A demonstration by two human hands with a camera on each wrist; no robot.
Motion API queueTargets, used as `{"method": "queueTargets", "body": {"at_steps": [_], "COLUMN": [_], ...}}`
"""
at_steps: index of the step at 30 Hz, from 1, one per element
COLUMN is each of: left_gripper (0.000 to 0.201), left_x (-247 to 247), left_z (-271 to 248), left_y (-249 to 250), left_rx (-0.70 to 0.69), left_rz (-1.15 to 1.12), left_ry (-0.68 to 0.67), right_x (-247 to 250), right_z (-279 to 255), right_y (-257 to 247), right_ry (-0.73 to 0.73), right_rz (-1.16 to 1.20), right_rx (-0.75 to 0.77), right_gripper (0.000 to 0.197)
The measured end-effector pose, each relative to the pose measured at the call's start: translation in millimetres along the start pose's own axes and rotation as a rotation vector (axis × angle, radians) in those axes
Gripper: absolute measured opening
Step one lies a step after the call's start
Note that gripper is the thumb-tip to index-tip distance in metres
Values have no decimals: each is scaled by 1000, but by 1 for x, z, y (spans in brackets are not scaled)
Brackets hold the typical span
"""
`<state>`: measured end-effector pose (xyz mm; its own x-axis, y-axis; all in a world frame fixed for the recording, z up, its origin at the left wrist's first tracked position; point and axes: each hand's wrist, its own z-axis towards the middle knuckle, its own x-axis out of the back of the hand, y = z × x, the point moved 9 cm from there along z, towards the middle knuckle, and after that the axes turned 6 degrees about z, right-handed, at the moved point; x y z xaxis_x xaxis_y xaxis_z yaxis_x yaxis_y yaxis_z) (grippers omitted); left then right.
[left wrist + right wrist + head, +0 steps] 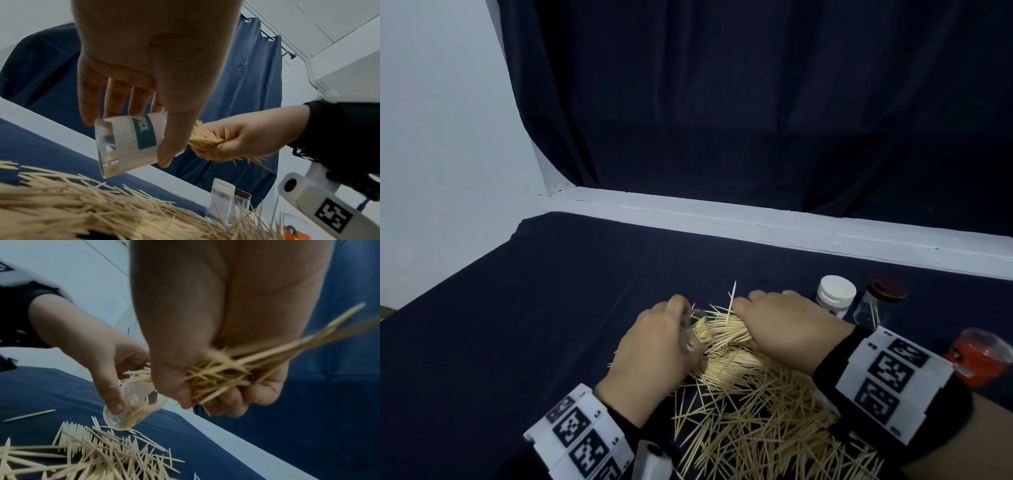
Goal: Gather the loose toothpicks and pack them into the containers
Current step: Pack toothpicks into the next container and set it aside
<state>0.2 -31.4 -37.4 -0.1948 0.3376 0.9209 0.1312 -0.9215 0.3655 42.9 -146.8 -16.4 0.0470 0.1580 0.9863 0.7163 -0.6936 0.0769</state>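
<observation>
Fingers (164, 151) grip a tilted clear container (131, 144), right-hand fingers (259, 395) clutch toothpicks (216, 378); capped jars (837, 296) beyond.

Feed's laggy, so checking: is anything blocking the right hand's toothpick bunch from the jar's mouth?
Nothing visible. The left hand tilts the open jar toward the bunch held by the right hand.

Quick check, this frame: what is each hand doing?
Left hand: grips the clear toothpick container, tilted, open mouth toward the bundle.
Right hand: grips a bundle of toothpicks at that mouth.
</observation>
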Motion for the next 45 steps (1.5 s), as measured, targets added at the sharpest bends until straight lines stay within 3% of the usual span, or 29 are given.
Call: {"method": "queueTargets", "body": {"at_steps": [4,12,16,21,27,31,36,37,41,43,45], "left_gripper": [43,35,40,46,52,49,47,46,44,44,44], "left_x": [0,-3,-2,-2,-2,0,4,5,10,12,12], "left_z": [-1,1,3,2,1,-1,1,1,0,-1,-2], "left_y": [7,20,16,8,12,19,10,8,7,8,11], "left_rx": [-55,-115,-92,-41,-47,-82,-49,-43,-44,-50,-68], "left_rz": [32,55,48,4,-8,-66,-159,-174,-215,-219,-222], "left_ry": [29,39,35,7,-16,-13,44,54,93,103,98], "right_x": [-1,-5,-1,8,13,16,34,34,18,16,19], "right_z": [4,9,13,10,6,3,-10,-12,-17,-17,-16], "right_y": [-7,-22,-18,3,7,2,27,30,22,12,8], "right_ry": [-26,-45,-4,73,217,272,511,508,298,279,362], "right_rz": [-26,38,287,612,770,887,1040,1046,990,941,929], "right_rx": [-12,-38,-16,-9,44,70,-1,-34,-100,-58,-5], "right_gripper": [39,34,44,75,37,24,12,11,49,41,22]}}
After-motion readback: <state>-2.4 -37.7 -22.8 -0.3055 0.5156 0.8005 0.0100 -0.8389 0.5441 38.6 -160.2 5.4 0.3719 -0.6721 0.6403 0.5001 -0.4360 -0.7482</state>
